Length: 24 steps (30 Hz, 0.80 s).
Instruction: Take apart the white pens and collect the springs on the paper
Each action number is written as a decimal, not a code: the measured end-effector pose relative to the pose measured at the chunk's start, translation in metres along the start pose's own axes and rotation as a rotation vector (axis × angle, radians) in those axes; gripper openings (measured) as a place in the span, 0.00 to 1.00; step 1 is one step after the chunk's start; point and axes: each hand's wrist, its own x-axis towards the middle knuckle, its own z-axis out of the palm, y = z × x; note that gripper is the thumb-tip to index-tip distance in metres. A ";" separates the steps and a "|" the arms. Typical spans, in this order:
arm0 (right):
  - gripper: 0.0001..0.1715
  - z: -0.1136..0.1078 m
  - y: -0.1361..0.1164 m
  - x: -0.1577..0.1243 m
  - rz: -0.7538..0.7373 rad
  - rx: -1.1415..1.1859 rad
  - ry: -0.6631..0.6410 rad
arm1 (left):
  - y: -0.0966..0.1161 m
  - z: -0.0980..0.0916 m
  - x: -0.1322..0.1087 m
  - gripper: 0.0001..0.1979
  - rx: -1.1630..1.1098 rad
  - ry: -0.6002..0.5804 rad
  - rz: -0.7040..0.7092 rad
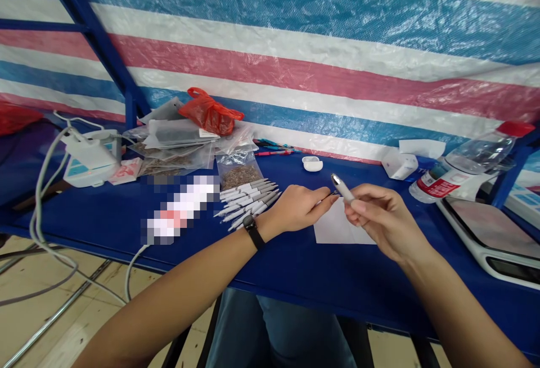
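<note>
My right hand [379, 219] is closed on a white pen part [342, 188] with a silver end, held tilted above the table. Beside it, my left hand [301, 209], with a black watch at the wrist, pinches a small, thin dark piece [334, 193] between thumb and fingers; its exact kind is too small to make out. Below both hands lies a sheet of white paper [333, 230], partly covered by them. Several white pens [248, 199] with grey grips lie in a row left of my left hand.
Behind the pens are clear bags of brown bits [240, 175] and a red plastic bag [215, 116]. A white earbud case [312, 164] sits toward the back. At right are a bottle [447, 179] and a scale [498, 227]. A cable [37, 205] hangs over the left edge.
</note>
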 end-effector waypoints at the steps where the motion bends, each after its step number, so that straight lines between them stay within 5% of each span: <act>1: 0.19 0.000 0.001 0.001 0.013 0.027 0.044 | 0.000 0.000 0.000 0.22 0.003 0.016 0.003; 7: 0.18 -0.007 0.012 0.007 0.003 0.101 0.227 | 0.002 0.000 -0.001 0.25 -0.005 0.091 -0.005; 14: 0.21 0.001 0.021 0.007 0.066 -0.012 0.149 | 0.000 0.000 0.000 0.21 0.020 0.103 -0.047; 24: 0.17 -0.003 0.021 0.008 -0.107 -0.115 0.238 | 0.000 0.002 -0.001 0.21 -0.081 0.123 -0.062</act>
